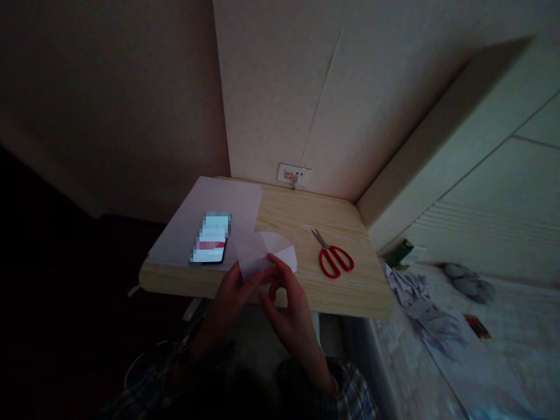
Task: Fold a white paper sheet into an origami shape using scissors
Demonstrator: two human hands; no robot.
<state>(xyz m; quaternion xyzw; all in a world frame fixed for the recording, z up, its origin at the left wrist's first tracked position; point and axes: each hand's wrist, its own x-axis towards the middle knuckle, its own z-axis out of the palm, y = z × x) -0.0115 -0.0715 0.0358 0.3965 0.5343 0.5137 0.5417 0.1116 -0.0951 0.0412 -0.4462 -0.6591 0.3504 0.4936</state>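
A creased piece of white paper [269, 248] is held above the front edge of the wooden table. My left hand [234, 291] grips its lower left side, thumb over the paper and the other fingers behind. On the right, my right hand [286, 291] touches the paper with the index fingertip laid on its face; the thumb is apart from it, and the other fingers are curled. To the right of the paper lie red-handled scissors [331, 256], blades slightly parted. A phone [211, 239] with a lit screen rests on white sheets [238, 198] at the left.
The wooden table [350, 297] stands against a wall with a socket [294, 175] and a plug in it. At the right, a bed [516, 309] bears a heap of paper scraps [426, 303], a grey object [468, 283] and a small dark card [478, 328].
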